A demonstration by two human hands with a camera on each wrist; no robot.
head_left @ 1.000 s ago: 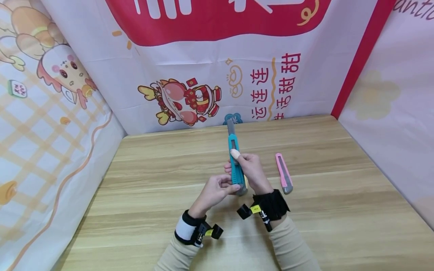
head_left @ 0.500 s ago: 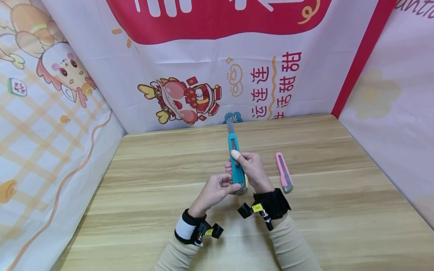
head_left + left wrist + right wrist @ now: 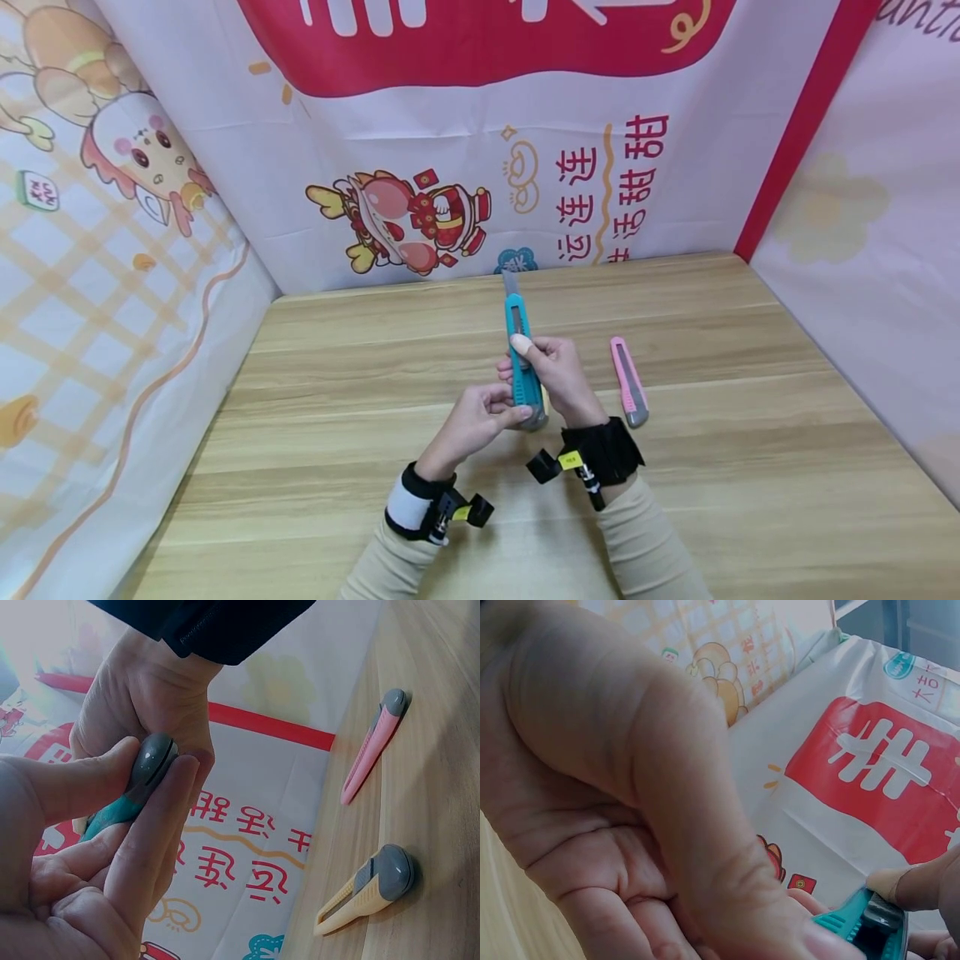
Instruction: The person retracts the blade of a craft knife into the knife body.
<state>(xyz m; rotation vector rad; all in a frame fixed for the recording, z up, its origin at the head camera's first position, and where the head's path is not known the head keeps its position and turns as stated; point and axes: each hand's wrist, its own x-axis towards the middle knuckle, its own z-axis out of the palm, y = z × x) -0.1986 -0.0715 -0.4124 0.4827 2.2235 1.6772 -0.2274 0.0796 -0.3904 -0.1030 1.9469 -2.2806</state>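
Observation:
A teal utility knife (image 3: pixel 528 392) points away from me in the head view, with its grey blade (image 3: pixel 511 283) extended. My right hand (image 3: pixel 558 375) grips the handle's middle, and its thumb (image 3: pixel 922 889) presses the dark slider (image 3: pixel 883 913) in the right wrist view. Nearer to me, my left hand (image 3: pixel 476 419) pinches the knife's grey rear end (image 3: pixel 152 759) between thumb and fingers. A yellow utility knife (image 3: pixel 367 889) lies on the table below, mostly hidden by the hands in the head view. A pink utility knife (image 3: pixel 628 383) lies to the right of my right hand.
The wood-grain table (image 3: pixel 337 350) ends at a printed cloth backdrop (image 3: pixel 435 125). More printed cloth hangs on the left (image 3: pixel 97 292) and right (image 3: pixel 862 250) sides. Each wrist carries a strapped camera.
Slightly less of the teal knife's blade sticks out in the head view. Both hands keep their hold almost in place, and the other knives have not moved.

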